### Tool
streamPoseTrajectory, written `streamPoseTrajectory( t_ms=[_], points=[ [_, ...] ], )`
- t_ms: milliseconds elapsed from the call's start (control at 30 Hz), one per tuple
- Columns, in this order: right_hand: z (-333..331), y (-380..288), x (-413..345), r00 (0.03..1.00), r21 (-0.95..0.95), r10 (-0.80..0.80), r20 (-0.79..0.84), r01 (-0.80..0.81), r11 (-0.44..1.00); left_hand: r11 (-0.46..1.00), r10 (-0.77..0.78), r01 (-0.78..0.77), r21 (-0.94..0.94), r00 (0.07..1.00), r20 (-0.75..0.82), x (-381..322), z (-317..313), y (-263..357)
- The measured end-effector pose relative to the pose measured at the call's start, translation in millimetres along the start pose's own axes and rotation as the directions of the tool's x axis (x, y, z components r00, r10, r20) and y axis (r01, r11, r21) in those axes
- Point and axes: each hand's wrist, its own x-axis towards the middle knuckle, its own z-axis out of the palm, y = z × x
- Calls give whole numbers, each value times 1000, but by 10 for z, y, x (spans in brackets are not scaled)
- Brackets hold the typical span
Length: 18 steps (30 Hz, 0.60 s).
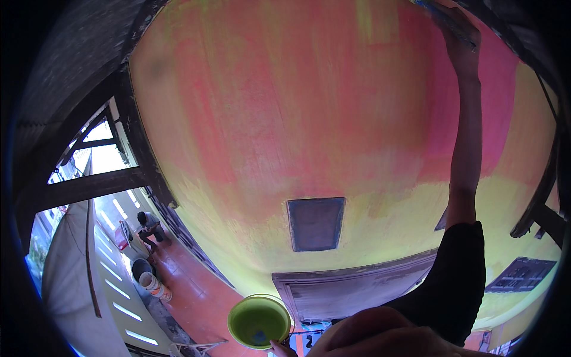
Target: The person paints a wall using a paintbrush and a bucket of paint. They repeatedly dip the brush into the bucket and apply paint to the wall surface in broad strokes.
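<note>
My right hand (459,31) is raised to the top right of the wall, its fingers closed around a paintbrush (446,21) whose end shows bluish paint. The wall (312,111) is coated in streaky pink and orange above and yellow-green below, with a deeper pink patch around my right forearm. Low in the view, my left hand (282,349) grips the rim of a green plastic bucket (258,321). A little liquid and a bluish spot show at the bucket's bottom.
Dark roof beams (89,185) frame both sides. A framed panel (316,224) and a door frame (357,272) are set in the wall. Far below left, a person (151,227) crouches on the red tiled floor (196,285) near stacked buckets (154,285). A grey sheet (67,263) hangs at left.
</note>
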Motion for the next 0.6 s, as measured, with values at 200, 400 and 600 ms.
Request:
streamPoseTrajectory(
  t_ms=[200, 400, 600],
  points=[
    [-19, -35, 254, 929, -582, -348, 125, 353, 733, 999, -31, 31, -9, 999, 13, 18, 17, 23],
    [-114, -73, 367, 876, -735, -246, 414, 481, 478, 999, 1, -3, 47, 999, 44, 11, 62, 20],
    [-94, -472, -297, 905, -727, 289, 312, 31, 686, 925, -3, -24, 379, 998, 70, -271, 72, 301]
  ],
)
